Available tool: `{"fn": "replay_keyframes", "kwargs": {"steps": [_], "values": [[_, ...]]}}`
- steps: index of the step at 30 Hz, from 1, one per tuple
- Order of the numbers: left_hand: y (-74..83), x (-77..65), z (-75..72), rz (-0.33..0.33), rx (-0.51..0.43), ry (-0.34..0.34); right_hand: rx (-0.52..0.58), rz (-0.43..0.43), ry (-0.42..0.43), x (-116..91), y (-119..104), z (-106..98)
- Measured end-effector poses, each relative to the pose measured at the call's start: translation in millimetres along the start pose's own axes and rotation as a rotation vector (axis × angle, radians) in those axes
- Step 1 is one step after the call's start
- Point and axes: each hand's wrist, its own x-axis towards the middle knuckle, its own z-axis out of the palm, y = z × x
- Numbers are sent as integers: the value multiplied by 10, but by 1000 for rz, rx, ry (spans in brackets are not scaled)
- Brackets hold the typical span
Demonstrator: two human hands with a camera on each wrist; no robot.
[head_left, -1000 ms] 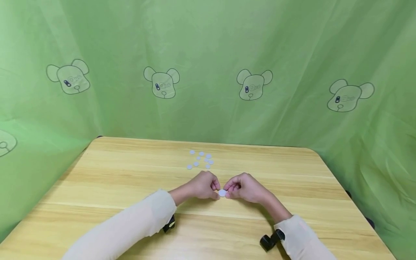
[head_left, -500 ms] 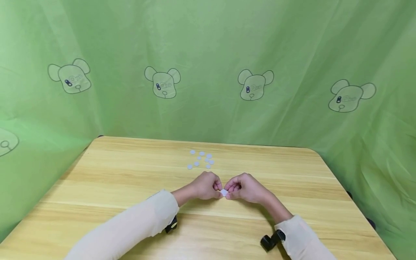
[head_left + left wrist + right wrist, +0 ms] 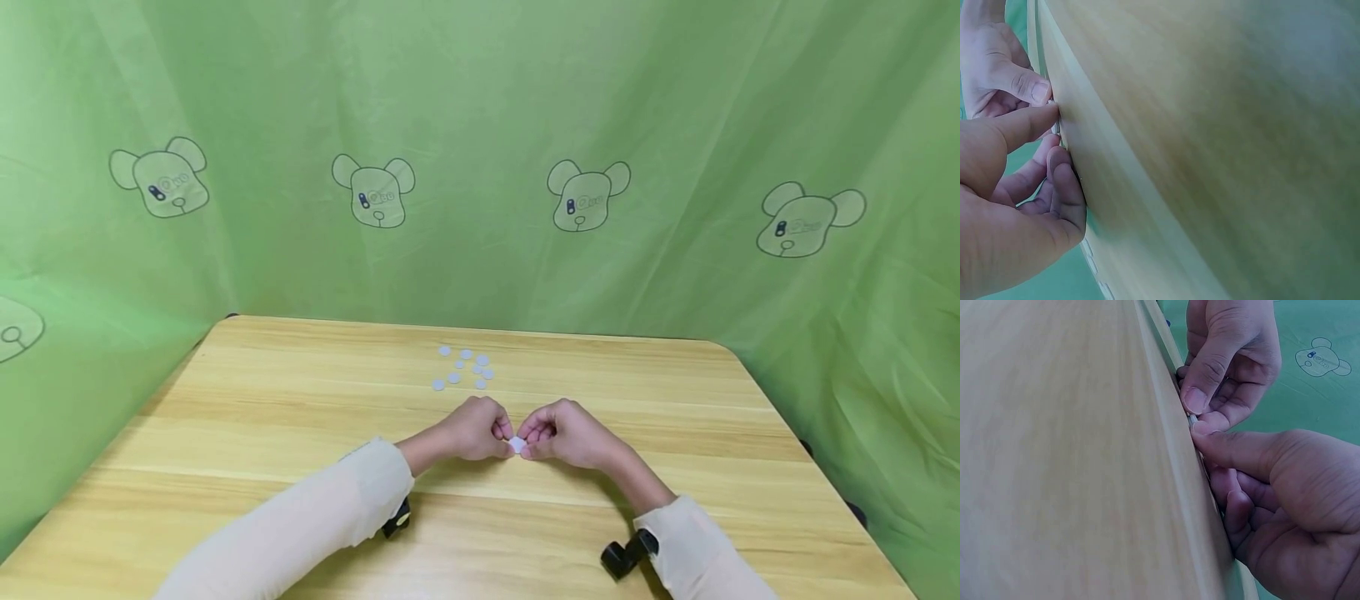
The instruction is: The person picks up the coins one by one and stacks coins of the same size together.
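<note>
Head cam, L to R: I see the L hand (image 3: 476,429), fingers curled in, thumb + fingertips pinching the L edge of a small white disc (image 3: 517,445). Loose discs (image 3: 453,378) lie just beyond that hand on the wood table (image 3: 495,542). Small white disc's btwn both sets of fingertips, touching each; can't tell if it's flat on the table. R hand (image 3: 570,435) pinches its R edge, fingers likewise curled, gap narrow.

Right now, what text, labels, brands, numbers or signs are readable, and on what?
No text reads for certain.
Bear-head prints on the green curtain: outlined lettering beside a dark mark, too small and blurred to quote.
White discs on the table: no text visible.
Black wrist cameras: none readable.
</note>
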Motion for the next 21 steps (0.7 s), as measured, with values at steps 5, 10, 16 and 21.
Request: {"fn": "replay_keyframes", "kwargs": {"steps": [5, 10, 16, 21], "values": [[-11, 8, -3, 3, 10, -2, 15, 3, 1, -1, -4, -3], [-23, 5, -28, 18, 3, -10, 29, 7, 7, -9, -35, -3], [-87, 11, -88, 47, -36, -18, 38, 11, 7, -14, -33, -2], [-186, 19, -179, 43, -61, -5, 41, 11, 3, -13, -10, -5]]}}
